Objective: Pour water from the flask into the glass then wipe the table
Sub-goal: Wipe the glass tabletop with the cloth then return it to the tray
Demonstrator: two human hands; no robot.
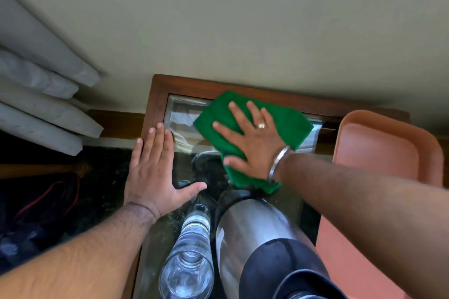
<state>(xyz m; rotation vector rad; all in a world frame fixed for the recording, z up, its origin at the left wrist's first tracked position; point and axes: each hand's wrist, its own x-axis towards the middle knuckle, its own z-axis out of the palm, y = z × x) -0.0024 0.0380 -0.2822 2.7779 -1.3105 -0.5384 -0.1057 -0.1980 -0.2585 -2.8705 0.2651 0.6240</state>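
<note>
A green cloth (289, 120) lies flat on the glass-topped table (155, 99) with its wooden frame, at the far side. My right hand (250, 138) presses down on the cloth with its fingers spread. My left hand (155, 167) rests flat on the table's left edge, fingers together, holding nothing. Close to me stands a steel flask (252, 233) with a black top. A clear ribbed glass (189, 257) stands just left of the flask, and it looks to hold water.
A salmon-pink tray (379, 148) leans at the table's right side. A pale wall runs behind the table. Grey curtain folds (43, 94) hang at the left. Dark floor with a red cord (48, 201) lies left of the table.
</note>
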